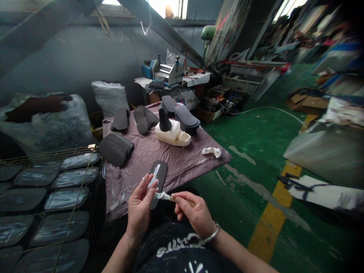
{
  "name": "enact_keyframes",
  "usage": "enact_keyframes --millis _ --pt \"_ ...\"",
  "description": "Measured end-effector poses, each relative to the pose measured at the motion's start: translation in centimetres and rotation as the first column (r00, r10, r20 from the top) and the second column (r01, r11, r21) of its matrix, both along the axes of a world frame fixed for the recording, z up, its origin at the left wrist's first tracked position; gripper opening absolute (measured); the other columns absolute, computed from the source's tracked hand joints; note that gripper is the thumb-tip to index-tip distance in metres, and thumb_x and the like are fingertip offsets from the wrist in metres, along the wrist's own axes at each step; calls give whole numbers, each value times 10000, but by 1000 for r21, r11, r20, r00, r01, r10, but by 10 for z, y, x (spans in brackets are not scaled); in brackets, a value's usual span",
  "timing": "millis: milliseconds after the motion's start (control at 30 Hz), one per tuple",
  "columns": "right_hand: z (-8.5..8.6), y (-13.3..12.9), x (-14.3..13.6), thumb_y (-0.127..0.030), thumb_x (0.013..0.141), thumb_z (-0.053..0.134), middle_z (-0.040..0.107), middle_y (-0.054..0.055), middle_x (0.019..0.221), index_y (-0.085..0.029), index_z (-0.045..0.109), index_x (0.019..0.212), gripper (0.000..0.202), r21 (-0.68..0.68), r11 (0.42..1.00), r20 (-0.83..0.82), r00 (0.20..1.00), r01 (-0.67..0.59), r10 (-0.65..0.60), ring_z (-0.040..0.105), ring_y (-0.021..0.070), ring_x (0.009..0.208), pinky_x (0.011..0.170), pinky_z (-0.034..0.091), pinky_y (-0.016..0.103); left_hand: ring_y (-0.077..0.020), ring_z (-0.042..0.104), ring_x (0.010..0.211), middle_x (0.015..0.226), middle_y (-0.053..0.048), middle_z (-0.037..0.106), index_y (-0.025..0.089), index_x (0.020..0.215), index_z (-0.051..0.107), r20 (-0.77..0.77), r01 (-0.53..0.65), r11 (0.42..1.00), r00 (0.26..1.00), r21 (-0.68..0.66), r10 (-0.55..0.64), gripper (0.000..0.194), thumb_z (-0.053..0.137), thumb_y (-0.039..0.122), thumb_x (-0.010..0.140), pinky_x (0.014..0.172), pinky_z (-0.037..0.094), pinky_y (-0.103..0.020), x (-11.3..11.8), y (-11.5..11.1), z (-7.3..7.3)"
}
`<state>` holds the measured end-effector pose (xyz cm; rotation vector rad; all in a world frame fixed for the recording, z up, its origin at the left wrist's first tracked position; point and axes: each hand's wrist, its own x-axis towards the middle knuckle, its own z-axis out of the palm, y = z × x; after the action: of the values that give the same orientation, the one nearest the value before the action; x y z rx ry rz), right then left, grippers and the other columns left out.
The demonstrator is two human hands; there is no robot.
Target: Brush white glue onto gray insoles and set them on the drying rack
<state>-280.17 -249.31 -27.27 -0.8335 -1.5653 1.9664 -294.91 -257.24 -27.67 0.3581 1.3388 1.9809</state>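
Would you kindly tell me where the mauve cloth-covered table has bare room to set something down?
Bare mauve cloth lies between the white-smeared grey oval pad and the crumpled white strip, and between that pad and the grey pad stack at left. Crowded: the back, where more stacks lie beside and behind the cream plastic block.

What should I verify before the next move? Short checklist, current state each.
1. Right hand grips the brush-like tool: ok, fingers pinched on its handle.
2. Left hand off the tool's white end: cannot tell; thumb is right at it, contact unclear.
3. Left fingers clean: not ok, white smears on them.
4. Dark piece wholly on the cloth: cannot tell; the left hand hides part of it.
5. White container with black cone upright: ok, it stands on the cloth.
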Motion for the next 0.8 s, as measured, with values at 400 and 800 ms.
enact_keyframes --millis 400,800 --pt "0 8 -1 -442 805 609 590 11 562 -105 645 880 347 -17 1000 64 998 -17 18 506 76 407 398 384 164 -230 566 1097 1240 -73 586 246 1126 604 -41 -19 999 999 -41 18 400 675 232 733 879 464 -293 8 1 -5" --pt "2 8 -1 -437 817 594 581 7 536 -108 649 845 335 43 998 107 994 -44 39 490 71 392 386 366 152 -218 580 1076 1171 -75 631 222 1143 596 -108 -18 994 994 -112 5 412 662 244 737 882 472 -292 7 -1 -6"
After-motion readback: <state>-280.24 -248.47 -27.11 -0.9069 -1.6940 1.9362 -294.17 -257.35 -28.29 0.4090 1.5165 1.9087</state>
